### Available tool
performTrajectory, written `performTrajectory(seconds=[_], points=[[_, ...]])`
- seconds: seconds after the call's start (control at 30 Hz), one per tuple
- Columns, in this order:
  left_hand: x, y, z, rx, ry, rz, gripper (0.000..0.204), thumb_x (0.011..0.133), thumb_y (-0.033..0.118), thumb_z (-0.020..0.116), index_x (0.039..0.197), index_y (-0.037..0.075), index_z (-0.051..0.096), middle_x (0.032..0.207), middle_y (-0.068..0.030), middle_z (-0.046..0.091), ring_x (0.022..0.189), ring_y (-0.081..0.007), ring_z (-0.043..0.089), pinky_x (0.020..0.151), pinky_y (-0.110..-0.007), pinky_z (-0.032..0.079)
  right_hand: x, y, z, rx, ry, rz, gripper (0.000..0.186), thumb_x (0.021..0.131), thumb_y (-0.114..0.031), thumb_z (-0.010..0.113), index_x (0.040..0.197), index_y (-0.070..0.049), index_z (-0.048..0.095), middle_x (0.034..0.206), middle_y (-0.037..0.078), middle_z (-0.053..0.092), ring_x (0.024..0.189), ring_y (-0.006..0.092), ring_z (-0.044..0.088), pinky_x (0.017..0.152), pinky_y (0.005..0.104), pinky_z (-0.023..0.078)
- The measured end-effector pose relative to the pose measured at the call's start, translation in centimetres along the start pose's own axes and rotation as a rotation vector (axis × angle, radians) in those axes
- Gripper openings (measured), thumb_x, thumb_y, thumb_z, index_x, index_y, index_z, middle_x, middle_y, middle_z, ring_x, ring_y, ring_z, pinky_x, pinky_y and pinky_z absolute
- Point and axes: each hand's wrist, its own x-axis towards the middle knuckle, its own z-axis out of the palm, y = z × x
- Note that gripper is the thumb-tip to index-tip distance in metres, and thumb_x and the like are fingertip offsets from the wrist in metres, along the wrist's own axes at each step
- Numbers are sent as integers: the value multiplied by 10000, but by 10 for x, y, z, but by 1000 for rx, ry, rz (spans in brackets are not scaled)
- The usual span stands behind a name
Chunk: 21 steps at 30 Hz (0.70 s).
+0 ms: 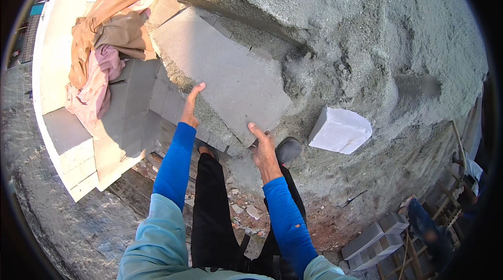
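A large, smooth, light-grey concrete block [230, 75] lies in front of me on sandy ground, its far-left part in sunlight. My left hand [192, 107] grips its near-left long edge, thumb pointing up along the side. Nearer to me, my right hand [264, 149] holds the block's near corner, thumb on the top face. The other fingers of both hands are mostly hidden beneath or behind the block. To the right, apart from my hands, a smaller whitish block [341, 130] with a rounded, rough edge sits on the sand.
A pile of grey sand [377, 33] rises ahead and right. On the left stand stacked blocks [133, 96] with brown and pink cloths [105, 44] draped over them. My shoe [288, 150] is close to the held block. Lower right, more blocks [369, 243] lie beside wooden slats and a person's blue-clad leg [427, 227].
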Motion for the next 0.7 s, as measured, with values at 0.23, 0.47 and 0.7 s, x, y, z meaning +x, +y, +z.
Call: performTrajectory(seconds=[0.23, 0.47, 0.7], points=[[-58, -13, -29, -170, -71, -51, 740, 797, 527, 772, 1347, 67, 588, 1248, -115, 671, 1135, -280, 647, 1003, -450, 504, -93, 13, 39, -254, 261, -355, 798, 728, -196, 911, 1242, 147, 406, 1206, 227, 559, 1088, 263, 591, 937, 397, 501], [-143, -63, 4, -271, -269, -141, 988, 884, 809, 478, 1550, 88, 363, 1526, -144, 455, 1372, -376, 469, 1119, -603, 376, -162, 13, 28, -672, 495, -445, 950, 718, -305, 904, 1290, 192, 330, 1142, 264, 589, 964, 303, 650, 766, 372, 552], [-125, -24, -25, -266, -378, -43, 628, 1000, 537, 462, 1315, 11, 595, 1216, -135, 673, 1087, -296, 676, 963, -430, 538, -187, 66, 82, -685, 537, -597, 1056, 677, -384, 912, 1270, 220, 280, 1263, 351, 508, 1227, 384, 547, 1040, 436, 470]])
